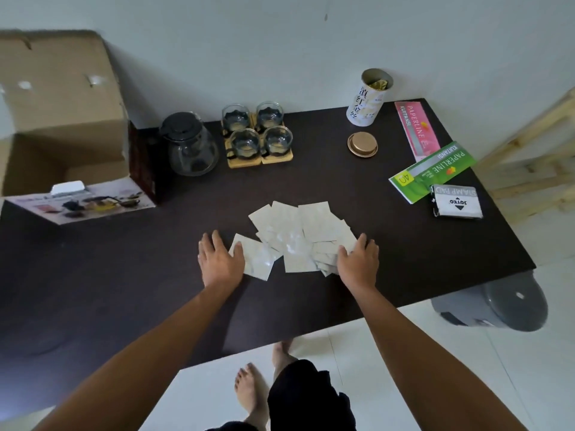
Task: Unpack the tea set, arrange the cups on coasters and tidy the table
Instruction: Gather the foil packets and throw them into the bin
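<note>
Head view: both hands flat, herding the packets (298, 241) into a pile.
Left of the packets, left hand (221, 259) presses one edge, fingers spread, gripping nothing; right hand (357, 259) likewise. Cups (257, 132) sit on coasters behind. A hasty sweep could slide packets off the surface (404, 244).

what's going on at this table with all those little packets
A person stands at a dark table with both hands flat on a scatter of pale foil packets, left hand and right hand at either edge of it, apparently gathering them. Behind, four glass cups already sit on wooden coasters beside a glass teapot. The opened cardboard box and an open tin, its lid off, remain out.
</note>
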